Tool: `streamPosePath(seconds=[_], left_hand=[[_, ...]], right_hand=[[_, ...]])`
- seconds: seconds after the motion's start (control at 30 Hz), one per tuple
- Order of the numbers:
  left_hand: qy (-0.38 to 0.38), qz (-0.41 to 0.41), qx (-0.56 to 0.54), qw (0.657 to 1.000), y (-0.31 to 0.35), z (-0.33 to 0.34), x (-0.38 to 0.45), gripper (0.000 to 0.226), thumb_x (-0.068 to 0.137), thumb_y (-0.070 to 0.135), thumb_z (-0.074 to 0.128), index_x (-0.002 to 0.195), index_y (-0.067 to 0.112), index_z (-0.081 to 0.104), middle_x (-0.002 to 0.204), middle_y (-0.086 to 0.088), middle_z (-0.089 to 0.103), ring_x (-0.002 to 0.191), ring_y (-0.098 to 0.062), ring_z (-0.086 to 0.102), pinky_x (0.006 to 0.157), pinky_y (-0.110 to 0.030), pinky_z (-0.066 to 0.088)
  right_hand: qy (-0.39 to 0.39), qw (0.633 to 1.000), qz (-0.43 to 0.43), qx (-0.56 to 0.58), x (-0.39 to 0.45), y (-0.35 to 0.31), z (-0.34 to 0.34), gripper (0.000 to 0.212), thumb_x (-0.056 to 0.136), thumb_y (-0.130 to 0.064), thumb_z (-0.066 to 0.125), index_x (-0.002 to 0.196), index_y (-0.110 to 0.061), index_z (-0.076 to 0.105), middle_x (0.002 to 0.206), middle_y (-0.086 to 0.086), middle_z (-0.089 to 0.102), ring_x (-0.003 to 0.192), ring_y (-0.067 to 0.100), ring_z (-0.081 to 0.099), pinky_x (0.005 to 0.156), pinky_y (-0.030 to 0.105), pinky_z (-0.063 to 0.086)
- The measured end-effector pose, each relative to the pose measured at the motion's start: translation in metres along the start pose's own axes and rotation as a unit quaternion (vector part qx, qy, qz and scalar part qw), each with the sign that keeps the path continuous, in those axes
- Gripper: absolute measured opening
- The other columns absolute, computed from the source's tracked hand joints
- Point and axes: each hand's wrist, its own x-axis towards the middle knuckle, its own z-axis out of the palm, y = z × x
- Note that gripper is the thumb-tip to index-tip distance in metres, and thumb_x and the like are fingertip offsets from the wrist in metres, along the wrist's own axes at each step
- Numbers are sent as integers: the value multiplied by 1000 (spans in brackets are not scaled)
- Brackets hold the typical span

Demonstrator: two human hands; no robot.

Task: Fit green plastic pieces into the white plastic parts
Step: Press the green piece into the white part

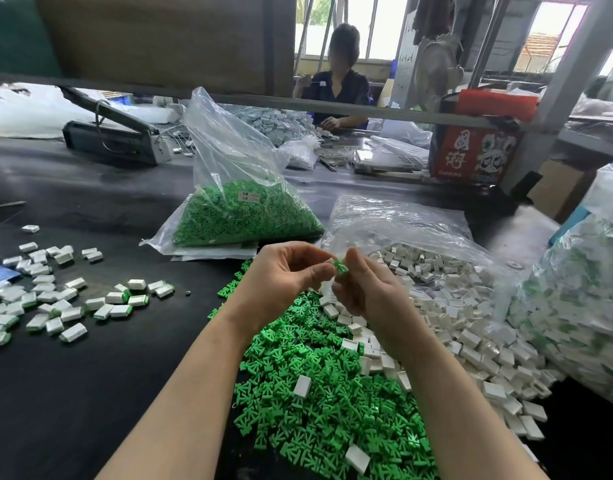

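A green pile (332,403) lies nearest on the dark surface (90,393), white parts (471,327) heaped to its right. Above the piles, the right hand (371,292) pinches a green piece (339,265) at its fingertips; the left hand (284,271), fingers curled, meets it there, though what it holds is hidden. Assembled parts (56,299) lie scattered left. Farther off stands a bag of green pieces (242,209).
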Motion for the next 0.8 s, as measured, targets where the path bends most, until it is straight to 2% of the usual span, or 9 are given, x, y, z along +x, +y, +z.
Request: streamPosePath(seconds=[0.07,0.13,0.3,0.47,0.6,0.7,0.8], left_hand=[[6,-1,-3,1000,-1,1,1,26,75,27,75,96,12,75,84,-4,76,75,-11,65,72,-20,53],[6,-4,-3,1000,-1,1,2,27,75,27,75,96,11,75,85,-7,76,76,-14,65,73,-22,54],[-1,-14,7,1000,-2,3,3,28,73,29,75,95,11,74,81,-3,75,73,-9,66,71,-19,53],[2,-23,31,999,-4,4,4,18,80,23,75,93,10,74,81,-4,76,72,-9,66,67,-17,50],[16,-21,27,999,-3,4,2,29,72,36,77,89,13,75,80,-4,75,71,-10,66,67,-19,52],[44,-16,20,999,-2,1,2,21,73,32,78,87,17,75,69,4,73,61,-3,62,57,-13,47],[43,-12,11,999,-1,0,2,15,74,26,77,87,18,75,68,6,73,60,-1,62,54,-10,45]], right_hand=[[-11,999,23,40,-1,1,1,38,87,-48,51,92,-12,62,63,-9,55,61,7,50,59,23,38],[-7,998,17,57,0,1,2,37,88,-47,52,91,-11,61,62,-6,53,58,8,47,57,24,35],[62,996,-21,62,2,0,6,31,85,-40,61,86,-9,59,59,-1,57,51,9,45,49,24,36],[90,994,-54,23,3,-1,5,23,83,-33,68,80,-10,64,59,0,62,51,10,50,46,23,41],[68,995,-63,-27,1,-6,3,21,82,-33,69,82,-12,68,66,-2,65,58,6,55,53,20,45],[51,995,-72,-51,0,-11,-2,5,88,-11,69,90,-12,73,76,-1,72,63,5,58,58,17,47],[82,991,-89,-54,-1,-12,-4,19,89,2,64,94,-11,76,80,2,75,65,12,59,59,19,48]])
